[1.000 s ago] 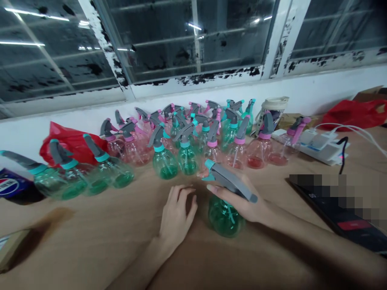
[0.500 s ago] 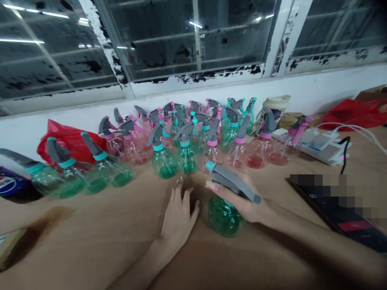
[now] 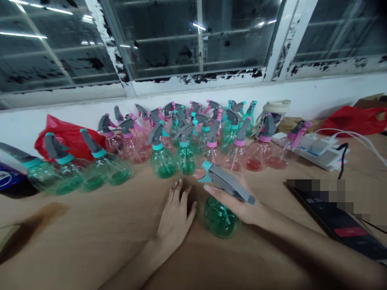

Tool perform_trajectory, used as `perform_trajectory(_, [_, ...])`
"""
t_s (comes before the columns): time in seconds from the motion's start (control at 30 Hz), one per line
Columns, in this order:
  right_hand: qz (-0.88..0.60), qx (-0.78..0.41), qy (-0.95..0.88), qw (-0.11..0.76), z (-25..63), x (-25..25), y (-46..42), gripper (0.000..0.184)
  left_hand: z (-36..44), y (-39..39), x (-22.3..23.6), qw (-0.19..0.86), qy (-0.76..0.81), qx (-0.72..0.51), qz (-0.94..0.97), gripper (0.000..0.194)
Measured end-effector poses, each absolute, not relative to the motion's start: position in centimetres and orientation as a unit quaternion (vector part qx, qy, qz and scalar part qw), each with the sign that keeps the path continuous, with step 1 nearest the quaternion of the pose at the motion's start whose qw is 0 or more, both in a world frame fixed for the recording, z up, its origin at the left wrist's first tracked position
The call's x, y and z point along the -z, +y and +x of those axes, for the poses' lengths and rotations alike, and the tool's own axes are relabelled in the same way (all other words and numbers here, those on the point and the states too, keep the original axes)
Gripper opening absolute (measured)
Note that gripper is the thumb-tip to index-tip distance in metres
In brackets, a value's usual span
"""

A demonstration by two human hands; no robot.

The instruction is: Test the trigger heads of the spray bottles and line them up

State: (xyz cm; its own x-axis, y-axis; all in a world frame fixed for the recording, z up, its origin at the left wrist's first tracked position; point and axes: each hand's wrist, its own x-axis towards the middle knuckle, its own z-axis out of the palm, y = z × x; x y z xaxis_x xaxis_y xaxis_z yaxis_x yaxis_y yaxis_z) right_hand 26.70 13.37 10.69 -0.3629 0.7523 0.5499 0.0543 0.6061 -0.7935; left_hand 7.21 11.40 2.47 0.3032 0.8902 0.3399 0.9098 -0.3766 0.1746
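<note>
My right hand [image 3: 246, 201] is wrapped around the neck of a round green spray bottle [image 3: 221, 220] with a grey head. The bottle's turquoise nozzle points left, and its turquoise trigger shows below the nozzle. Some of the fingers are hidden behind the head. Just left of this bottle, my left hand [image 3: 175, 219] rests palm down on the wooden table [image 3: 99, 225], holding nothing, its fingers apart. Beyond the left hand stand two green spray bottles [image 3: 163, 163] with turquoise collars, a little liquid in each.
Several pink spray bottles [image 3: 255, 159] and green ones crowd toward the wall. More green bottles [image 3: 65, 179] stand at left, before a red plastic bag [image 3: 72, 141]. A dark drink bottle [image 3: 13, 183] lies at far left. At right are a phone [image 3: 338, 221], power strip [image 3: 320, 155] and cup [image 3: 273, 110].
My right hand and its spray bottle sit slightly further left in view. The turquoise trigger, hidden before, is now visible under the nozzle. My left hand stays flat on the table.
</note>
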Motion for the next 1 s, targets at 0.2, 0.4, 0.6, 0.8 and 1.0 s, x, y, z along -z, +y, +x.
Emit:
perform_trajectory(0.2, [-0.276, -0.365, -0.747, 0.482, 26.84, -10.77, 13.26, 0.016, 7.13, 11.18, -2.53, 0.026, -0.548, 0.185, -0.815, 0.036])
perform_trajectory(0.4, [-0.281, -0.369, -0.743, 0.483, 26.79, -10.67, 13.23, 0.013, 7.13, 11.02, -2.56, 0.024, -0.546, 0.184, -0.817, 0.035])
perform_trajectory(0.6, [-0.282, -0.359, -0.742, 0.492, 26.78, -10.91, 13.01, 0.008, 7.13, 11.02, -2.62, 0.031, -0.544, 0.178, -0.82, 0.039])
perform_trajectory(0.8, [-0.284, -0.375, -0.733, 0.491, 26.54, -10.85, 13.14, 0.013, 7.1, 11.17, -2.58, 0.036, -0.541, 0.172, -0.822, 0.038])
perform_trajectory(1.0, [-0.276, -0.37, -0.729, 0.506, 26.28, -10.51, 13.3, 0.02, 7.06, 11.28, -2.28, 0.046, -0.542, 0.184, -0.819, 0.038])
